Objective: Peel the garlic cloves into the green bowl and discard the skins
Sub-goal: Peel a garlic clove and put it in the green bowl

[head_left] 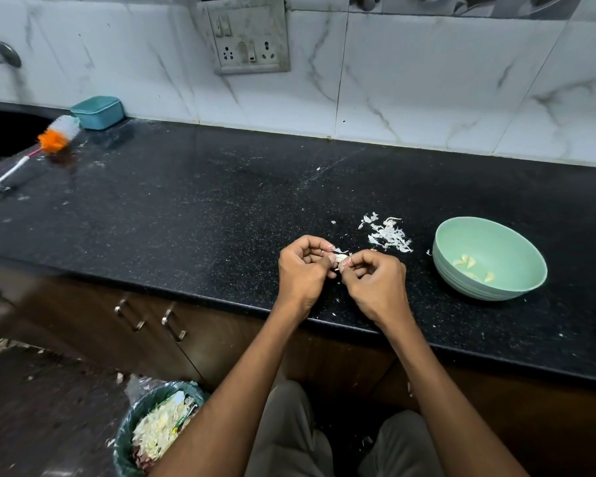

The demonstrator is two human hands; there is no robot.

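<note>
Over the black counter [193, 215], my left hand [303, 270] and my right hand [375, 284] meet fingertip to fingertip, both pinching one garlic clove [340, 258] with loose skin sticking out. A pile of white garlic skins [387, 234] lies on the counter just beyond my right hand. To the right stands the green bowl [516, 270], holding several peeled cloves [470, 265].
A bin [128, 438] lined with a bag and full of skins and scraps stands on the floor at lower left. A brush [31, 156] and a teal box [97, 111] lie at the counter's far left, beside the sink. Cabinet handles [172, 321] are below the counter edge.
</note>
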